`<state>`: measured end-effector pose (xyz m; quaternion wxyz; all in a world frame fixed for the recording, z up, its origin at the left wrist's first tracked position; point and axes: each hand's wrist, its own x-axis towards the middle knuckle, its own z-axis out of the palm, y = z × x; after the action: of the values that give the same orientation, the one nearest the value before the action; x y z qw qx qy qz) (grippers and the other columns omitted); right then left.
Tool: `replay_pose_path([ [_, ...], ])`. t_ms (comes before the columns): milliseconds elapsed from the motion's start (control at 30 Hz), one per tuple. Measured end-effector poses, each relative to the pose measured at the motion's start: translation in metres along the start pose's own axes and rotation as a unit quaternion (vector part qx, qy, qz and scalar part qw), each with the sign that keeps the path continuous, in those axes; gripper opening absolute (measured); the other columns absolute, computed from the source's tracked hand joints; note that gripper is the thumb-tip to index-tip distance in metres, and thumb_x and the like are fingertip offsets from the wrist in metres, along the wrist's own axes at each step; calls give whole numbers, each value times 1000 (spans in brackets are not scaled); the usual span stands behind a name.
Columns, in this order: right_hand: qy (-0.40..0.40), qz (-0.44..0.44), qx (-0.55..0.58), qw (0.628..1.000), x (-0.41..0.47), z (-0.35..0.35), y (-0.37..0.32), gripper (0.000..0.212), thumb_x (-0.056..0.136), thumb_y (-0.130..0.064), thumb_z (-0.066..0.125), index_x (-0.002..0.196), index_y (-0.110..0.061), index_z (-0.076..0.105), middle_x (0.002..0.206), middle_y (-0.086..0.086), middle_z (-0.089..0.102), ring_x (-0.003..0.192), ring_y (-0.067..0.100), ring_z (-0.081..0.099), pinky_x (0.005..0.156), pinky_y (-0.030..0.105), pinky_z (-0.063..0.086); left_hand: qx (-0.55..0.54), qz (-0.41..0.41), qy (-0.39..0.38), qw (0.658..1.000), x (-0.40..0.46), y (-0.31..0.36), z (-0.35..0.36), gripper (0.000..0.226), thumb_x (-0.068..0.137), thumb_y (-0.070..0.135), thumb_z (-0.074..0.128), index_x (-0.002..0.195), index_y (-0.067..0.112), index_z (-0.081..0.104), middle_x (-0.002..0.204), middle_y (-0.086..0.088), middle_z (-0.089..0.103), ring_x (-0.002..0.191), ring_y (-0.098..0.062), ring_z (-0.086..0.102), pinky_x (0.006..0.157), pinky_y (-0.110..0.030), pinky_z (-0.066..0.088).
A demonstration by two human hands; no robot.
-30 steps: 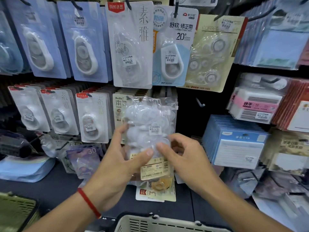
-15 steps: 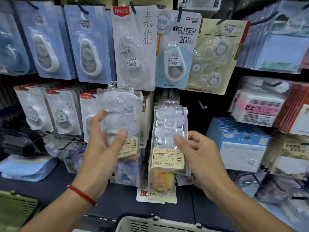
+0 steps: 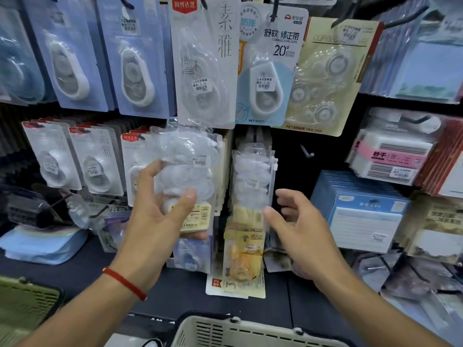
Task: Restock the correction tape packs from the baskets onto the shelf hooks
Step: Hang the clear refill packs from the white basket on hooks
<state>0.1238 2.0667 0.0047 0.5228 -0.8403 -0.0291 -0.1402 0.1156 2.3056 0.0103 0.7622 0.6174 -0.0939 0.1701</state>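
Head view: left hand (image 3: 160,209) grips a clear correction tape pack (image 3: 190,171) low down, thumb on its label. Second pack (image 3: 253,179) hangs on its hook; right hand (image 3: 298,229) open beside it. Likely light, slippery film; best pinched near the top hole

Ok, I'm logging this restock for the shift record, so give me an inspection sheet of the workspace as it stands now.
Surface: dark shelf ledge below the hooks, partly covered.
Job's things: clear bagged packs held by the left hand; another clear pack hangs in front of the right hand.
Clutter: orange pack leaning on the ledge; blue stack at left.
Hands: left shut on packs, right open.
Cables: nothing seen.
Surroundings: white basket below, green basket at left, bare hook.
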Motion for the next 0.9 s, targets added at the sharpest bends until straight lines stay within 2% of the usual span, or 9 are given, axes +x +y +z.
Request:
replay_pose_path([
  [100, -58, -42, 22, 997, -5, 4, -3, 28, 95, -50, 69, 122, -45, 66, 115, -26, 71, 110, -8, 64, 93, 25, 52, -47, -94, -83, 991, -7, -5, 8, 55, 80, 25, 79, 116, 60, 57, 122, -8, 75, 87, -42, 78, 63, -56, 64],
  [200, -101, -66, 49, 991, -12, 10, -7, 32, 90, -61, 66, 110, -38, 72, 109, -19, 76, 104, 4, 71, 90, 38, 59, -76, -158, -169, 970, -19, -14, 20, 60, 86, 23, 76, 130, 54, 49, 128, -9, 74, 99, -45, 76, 69, -57, 64],
  [267, -84, -63, 59, 993, -13, 12, -8, 19, 95, -50, 70, 104, -33, 74, 105, -14, 78, 98, 8, 74, 88, 46, 62, -93, -185, -181, 961, -24, -16, 25, 61, 86, 29, 75, 132, 56, 46, 128, -10, 74, 101, -45, 75, 73, -60, 63],
  [367, -49, -35, 124, 990, -11, 10, -6, 5, 103, -31, 67, 103, -31, 72, 102, -7, 81, 93, 14, 79, 82, 51, 65, -81, -186, -156, 967, -21, -14, 25, 49, 93, 32, 66, 134, 52, 46, 123, -11, 76, 102, -42, 76, 72, -61, 64],
  [467, -36, -26, 186, 981, -7, 5, -10, 7, 102, -37, 65, 99, -35, 71, 101, -1, 82, 92, 21, 80, 81, 57, 65, -24, -126, -96, 987, -13, -14, 18, 38, 105, 24, 54, 131, 52, 48, 116, -10, 78, 94, -36, 79, 67, -53, 66],
  [567, -46, -19, 209, 977, -3, 1, -13, 15, 96, -45, 66, 103, -34, 72, 103, 2, 82, 95, 25, 80, 87, 59, 62, 23, -38, -48, 998, -7, -12, 10, 43, 109, 20, 51, 121, 62, 53, 118, -8, 75, 94, -34, 78, 66, -47, 66],
  [700, -55, -27, 183, 981, 0, -1, -17, 20, 103, -42, 63, 113, -27, 72, 100, -2, 82, 92, 19, 80, 84, 50, 65, 17, 6, -15, 1000, -2, -10, 4, 42, 109, 19, 51, 127, 57, 54, 118, -2, 73, 99, -39, 74, 65, -49, 66],
  [833, -58, -33, 192, 979, 3, -1, -22, 29, 99, -48, 63, 114, -26, 73, 101, -4, 82, 93, 15, 80, 76, 30, 65, 13, 15, 2, 1000, -2, -9, 5, 41, 109, 17, 51, 130, 53, 53, 119, -6, 73, 102, -43, 72, 63, -47, 65],
  [900, -58, -30, 218, 974, 2, -1, -23, 35, 94, -53, 65, 113, -25, 75, 102, -1, 82, 94, 18, 80, 76, 30, 65, 10, 16, 15, 1000, -2, -7, 5, 42, 109, 16, 51, 128, 54, 54, 120, -9, 72, 102, -43, 72, 62, -47, 65],
])
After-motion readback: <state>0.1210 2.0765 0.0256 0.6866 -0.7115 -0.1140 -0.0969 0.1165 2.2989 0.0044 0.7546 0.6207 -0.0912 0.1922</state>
